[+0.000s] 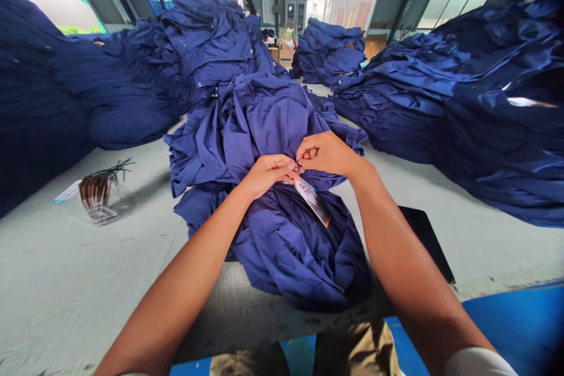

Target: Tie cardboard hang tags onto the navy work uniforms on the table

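Grey table (88,282), clear tub (99,202) (brown tags (94,194) inside), hands (328,153) pinching navy garment's (282,247) hang tag (312,202)

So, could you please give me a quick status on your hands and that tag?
Left hand, right hand pinching small dark fastener. Printed hang tag dangling below it. Navy cloth bunched under both hands.

Garment (282,247): navy woven cloth, soft sheen. Hang tag (312,202): glossy paper. Tabletop (88,282): matt grey, slightly rough. Cup (99,202): clear, smooth, glossy. Far piles (476,111): same cloth.
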Tool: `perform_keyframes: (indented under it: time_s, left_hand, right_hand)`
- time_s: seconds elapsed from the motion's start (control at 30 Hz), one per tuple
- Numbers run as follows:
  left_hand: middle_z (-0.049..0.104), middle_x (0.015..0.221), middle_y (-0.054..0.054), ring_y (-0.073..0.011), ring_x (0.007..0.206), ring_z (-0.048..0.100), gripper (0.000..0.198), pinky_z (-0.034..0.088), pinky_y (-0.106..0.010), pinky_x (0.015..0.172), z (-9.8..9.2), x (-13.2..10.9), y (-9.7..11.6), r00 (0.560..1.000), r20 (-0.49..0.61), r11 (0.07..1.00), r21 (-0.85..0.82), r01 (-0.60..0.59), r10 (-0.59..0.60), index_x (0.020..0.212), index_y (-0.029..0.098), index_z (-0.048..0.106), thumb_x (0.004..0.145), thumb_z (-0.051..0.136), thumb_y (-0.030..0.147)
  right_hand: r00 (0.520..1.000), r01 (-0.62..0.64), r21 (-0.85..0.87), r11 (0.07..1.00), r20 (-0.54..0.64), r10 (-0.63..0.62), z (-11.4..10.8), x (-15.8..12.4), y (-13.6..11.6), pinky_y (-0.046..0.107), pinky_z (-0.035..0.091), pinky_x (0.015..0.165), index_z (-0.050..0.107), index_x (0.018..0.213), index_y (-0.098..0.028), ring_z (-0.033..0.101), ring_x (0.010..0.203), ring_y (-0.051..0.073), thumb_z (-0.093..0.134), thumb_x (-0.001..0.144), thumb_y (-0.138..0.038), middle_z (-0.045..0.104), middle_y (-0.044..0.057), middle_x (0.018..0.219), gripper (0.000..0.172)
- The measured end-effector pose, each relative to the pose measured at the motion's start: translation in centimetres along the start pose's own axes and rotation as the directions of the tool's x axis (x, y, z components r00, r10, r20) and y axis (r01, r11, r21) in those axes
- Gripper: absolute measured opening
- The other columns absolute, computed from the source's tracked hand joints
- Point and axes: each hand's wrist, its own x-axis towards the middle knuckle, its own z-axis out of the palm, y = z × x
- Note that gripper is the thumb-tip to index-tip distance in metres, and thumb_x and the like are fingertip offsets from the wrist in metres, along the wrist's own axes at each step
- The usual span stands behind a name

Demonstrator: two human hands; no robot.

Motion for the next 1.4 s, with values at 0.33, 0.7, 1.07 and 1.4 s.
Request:
perform_keyframes:
  time_s: [0.33,0.7,1.07,1.4]
  left_hand:
    - [0.08,0.084,-0.012,-0.0161,0.069,0.075,0.037,0.06,-0.024,0.067,0.4,-0.1,0.6,0.991,-0.09,0.994,-0.058,0.091,-0.096,0.084,0.01,0.079,0.066,0.095,0.038]
    - [0.081,0.09,-0.014,-0.0155,0.067,0.075,0.036,0.059,-0.024,0.065,0.8,-0.3,-0.2,0.994,-0.113,1.0,0.022,-0.011,0.014,0.091,0.011,0.08,0.076,0.088,0.043]
    - [0.076,0.067,-0.006,-0.0151,0.055,0.069,0.028,0.059,-0.027,0.06,1.5,-0.3,-0.9,0.981,-0.115,0.963,0.24,-0.123,0.154,0.088,0.01,0.077,0.082,0.079,0.037]
    - [0.076,0.072,-0.006,-0.014,0.058,0.069,0.017,0.057,-0.025,0.06,0.9,0.2,-1.6,0.99,-0.042,0.959,0.257,-0.12,0.135,0.085,0.012,0.073,0.085,0.069,0.029]
  right_hand:
    - [0.999,-0.051,0.072,0.996,0.021,0.05,0.2,0.0,-0.3,0.023,0.041,0.06,0.075,0.079,-0.016,0.057,0.059,0.011,0.061,0.074,-0.015,0.068,-0.001,0.064,0.015]
    - [0.991,-0.13,0.062,0.99,0.029,0.129,0.3,0.1,0.1,0.024,0.046,0.063,0.075,0.079,-0.016,0.064,0.065,0.014,0.063,0.075,-0.017,0.071,0.002,0.067,0.013]
    - [0.983,-0.175,0.06,0.983,0.064,0.171,0.6,0.1,0.6,0.024,0.046,0.061,0.074,0.073,-0.016,0.064,0.065,0.014,0.063,0.073,-0.015,0.072,0.002,0.067,0.012]
    - [0.986,-0.162,0.075,0.984,0.056,0.158,0.6,0.0,0.6,0.024,0.046,0.061,0.075,0.073,-0.016,0.064,0.064,0.015,0.06,0.072,-0.016,0.072,0.002,0.066,0.015]
